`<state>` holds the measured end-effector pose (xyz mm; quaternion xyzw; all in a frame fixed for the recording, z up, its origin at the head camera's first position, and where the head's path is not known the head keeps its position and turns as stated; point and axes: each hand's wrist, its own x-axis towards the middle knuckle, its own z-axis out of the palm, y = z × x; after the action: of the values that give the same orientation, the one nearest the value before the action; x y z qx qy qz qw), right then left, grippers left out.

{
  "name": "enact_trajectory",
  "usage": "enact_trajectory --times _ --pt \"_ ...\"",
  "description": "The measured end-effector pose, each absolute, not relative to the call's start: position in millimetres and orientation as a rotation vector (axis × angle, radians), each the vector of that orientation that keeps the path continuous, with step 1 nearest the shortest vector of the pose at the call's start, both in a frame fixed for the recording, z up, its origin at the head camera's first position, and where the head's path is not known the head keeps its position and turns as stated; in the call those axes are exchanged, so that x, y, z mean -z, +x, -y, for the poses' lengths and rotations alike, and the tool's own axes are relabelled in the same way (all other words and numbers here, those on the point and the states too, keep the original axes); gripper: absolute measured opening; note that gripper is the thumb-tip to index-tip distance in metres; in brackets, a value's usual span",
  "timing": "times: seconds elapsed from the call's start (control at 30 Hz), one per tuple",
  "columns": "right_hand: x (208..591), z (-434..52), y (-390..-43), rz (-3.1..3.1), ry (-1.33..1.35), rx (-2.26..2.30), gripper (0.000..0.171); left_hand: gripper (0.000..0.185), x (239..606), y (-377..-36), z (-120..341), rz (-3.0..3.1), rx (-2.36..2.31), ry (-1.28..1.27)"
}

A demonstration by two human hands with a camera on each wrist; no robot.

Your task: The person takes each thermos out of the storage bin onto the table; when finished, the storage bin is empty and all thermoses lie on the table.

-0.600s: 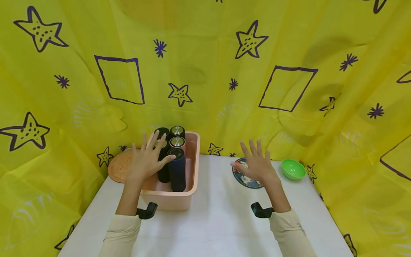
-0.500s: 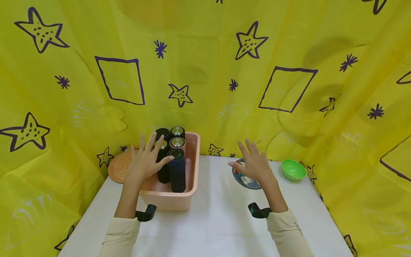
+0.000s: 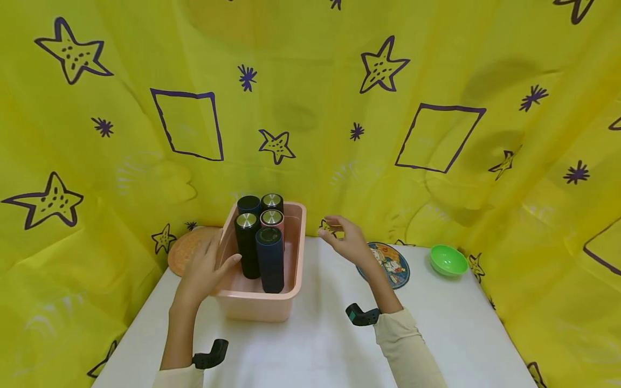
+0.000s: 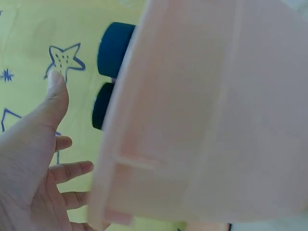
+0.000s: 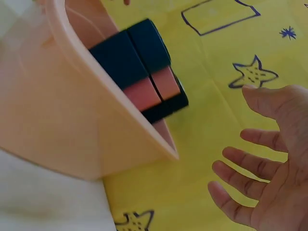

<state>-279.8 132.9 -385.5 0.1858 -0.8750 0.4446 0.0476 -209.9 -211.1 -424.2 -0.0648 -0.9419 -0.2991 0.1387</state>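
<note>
Left hand (image 3: pixel 202 271): fingers spread, resting on the left wall of the pink bin (image 3: pixel 262 306), thumb over the rim, gripping nothing.
Right hand (image 3: pixel 345 241): fingers loosely apart, just right of the bin, not touching.
Flasks (image 3: pixel 270 258): five, upright, at the bin's left side.
Bin: left-centre of white table (image 3: pixel 310 345).

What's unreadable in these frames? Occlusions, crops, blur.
- Bottles, head view: lower halves hidden by the bin wall; whether more stand behind them cannot be told.
- Left hand, head view: fingertips hidden behind the bin's left wall, so contact is unclear; the left wrist view is blurred by the bin filling the frame.
- Orange mat, head view: partly covered by the left hand and bin.
- Plate, head view: print too small to read.
</note>
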Motion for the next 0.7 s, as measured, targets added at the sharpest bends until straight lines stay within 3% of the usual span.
enact_trajectory --times 0.3,0.7 --pt "389.5 -89.8 -288.9 2.662 0.642 -1.609 0.055 0.093 448.3 -200.9 212.3 2.700 0.954 -0.059" --pt "404.1 -57.3 -290.7 2.621 0.680 -1.682 0.055 0.080 467.8 -202.3 213.0 2.576 1.154 0.018"
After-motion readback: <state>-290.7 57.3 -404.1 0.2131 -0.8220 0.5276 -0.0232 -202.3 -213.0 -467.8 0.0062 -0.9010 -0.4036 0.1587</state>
